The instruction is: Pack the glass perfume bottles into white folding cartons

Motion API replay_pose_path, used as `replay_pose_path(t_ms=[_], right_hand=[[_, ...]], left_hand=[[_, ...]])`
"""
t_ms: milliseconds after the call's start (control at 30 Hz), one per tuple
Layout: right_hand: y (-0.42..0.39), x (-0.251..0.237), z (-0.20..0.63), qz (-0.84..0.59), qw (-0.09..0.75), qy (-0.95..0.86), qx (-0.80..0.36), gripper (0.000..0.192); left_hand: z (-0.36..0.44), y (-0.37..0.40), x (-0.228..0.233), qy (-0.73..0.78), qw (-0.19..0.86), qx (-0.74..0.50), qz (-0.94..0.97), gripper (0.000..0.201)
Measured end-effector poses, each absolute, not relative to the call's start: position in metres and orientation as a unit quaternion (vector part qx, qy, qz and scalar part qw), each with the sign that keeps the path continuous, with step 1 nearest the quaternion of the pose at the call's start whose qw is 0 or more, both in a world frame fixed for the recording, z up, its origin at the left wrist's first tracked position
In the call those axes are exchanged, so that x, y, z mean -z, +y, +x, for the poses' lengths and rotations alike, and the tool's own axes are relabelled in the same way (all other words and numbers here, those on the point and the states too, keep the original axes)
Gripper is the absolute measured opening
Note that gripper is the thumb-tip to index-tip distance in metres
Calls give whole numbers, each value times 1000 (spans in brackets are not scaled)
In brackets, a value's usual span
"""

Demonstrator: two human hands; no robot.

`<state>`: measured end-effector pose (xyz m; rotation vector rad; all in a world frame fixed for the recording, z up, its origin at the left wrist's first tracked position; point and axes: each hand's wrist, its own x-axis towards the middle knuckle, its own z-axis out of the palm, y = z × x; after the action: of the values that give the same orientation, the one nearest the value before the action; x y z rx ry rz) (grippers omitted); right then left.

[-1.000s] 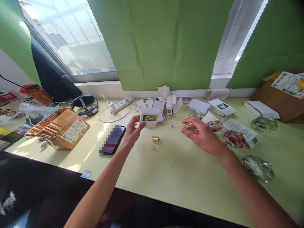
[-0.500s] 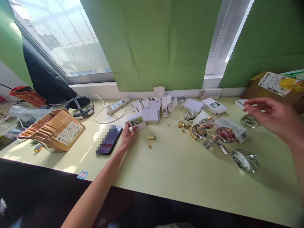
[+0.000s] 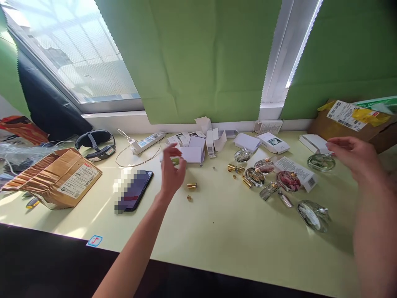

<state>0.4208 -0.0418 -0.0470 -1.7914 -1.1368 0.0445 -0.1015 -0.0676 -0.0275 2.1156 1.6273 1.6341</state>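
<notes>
At two o'clock, the round glass bottle by my right hand, whose grip I can't tell, should be slippery and fragile, best cupped around its sides, while my left hand has its fingers parted.

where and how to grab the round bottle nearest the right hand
Best pinch the round bottle across opposite edges, probably from the right, where the right hand is: the bottle lies flat, and the white box sits close behind.
</notes>
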Motion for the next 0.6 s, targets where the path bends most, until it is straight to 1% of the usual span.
replay_pose_path(t_ms=[67, 100, 167, 200, 267, 367, 433, 500, 567, 600], right_hand=[[-33, 53, 422, -743, 510, -432, -16, 25], [-30, 54, 422, -745, 525, -411, -12, 29], [-27, 54, 423, -749, 547, -374, 11, 36], [-26, 53, 423, -749, 554, -362, 19, 38], [-27, 49, 426, -747, 562, -355, 20, 38], [-31, 41, 427, -738, 560, -376, -5, 34], [-35, 33, 425, -730, 546, -408, -45, 32], [-38, 27, 420, -722, 510, -454, -110, 30], [-37, 26, 411, -714, 438, -511, -193, 33], [-35, 28, 406, -710, 397, -534, -230, 38]], left_hand=[[-74, -58, 23, 469, 136, -348, 800, 33], [-64, -50, 24, 447, 175, -259, 838, 33], [-48, -31, 29, 431, 208, -114, 870, 36], [-43, -21, 33, 436, 213, -77, 871, 36], [-34, 0, 41, 448, 216, -40, 866, 37], [-25, 24, 51, 458, 210, -36, 863, 40], [-21, 33, 53, 462, 202, -47, 862, 41], [-20, 37, 53, 464, 196, -57, 862, 42], [-20, 38, 52, 461, 192, -63, 864, 41], [-20, 37, 50, 459, 191, -65, 865, 41]])
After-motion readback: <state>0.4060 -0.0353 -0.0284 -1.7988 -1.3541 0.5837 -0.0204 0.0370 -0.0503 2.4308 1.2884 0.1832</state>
